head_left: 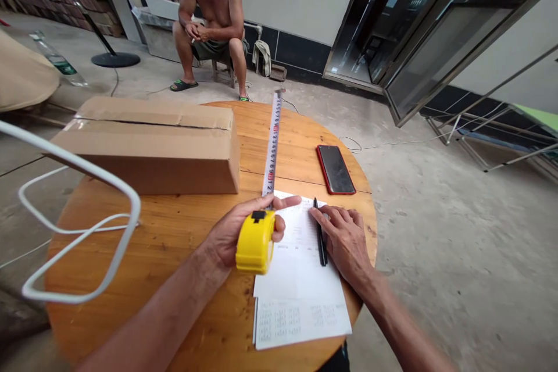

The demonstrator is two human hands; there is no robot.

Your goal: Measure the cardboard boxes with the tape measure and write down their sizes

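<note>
My left hand [226, 232] is wrapped round a yellow tape measure [253, 244], above the near part of the papers. Its white blade [272, 145] is pulled out and stretches away from me, past the right end of a closed cardboard box [174, 168]. The left index finger points to the right beside the blade. My right hand [346, 238] lies on the right side of the printed sheets [296, 279], fingers spread out. A black pen [321, 244] lies under its thumb and fingertips. Beyond this hand is a red-cased phone [335, 170].
Everything lies on a round wooden table [196, 302]. A bent white tube [126, 244] curves over its left side. A person [213, 17] sits on a low stool beyond the table. Behind stand a glass door [436, 35], a metal rack [488, 151] and a plastic bottle [58, 61].
</note>
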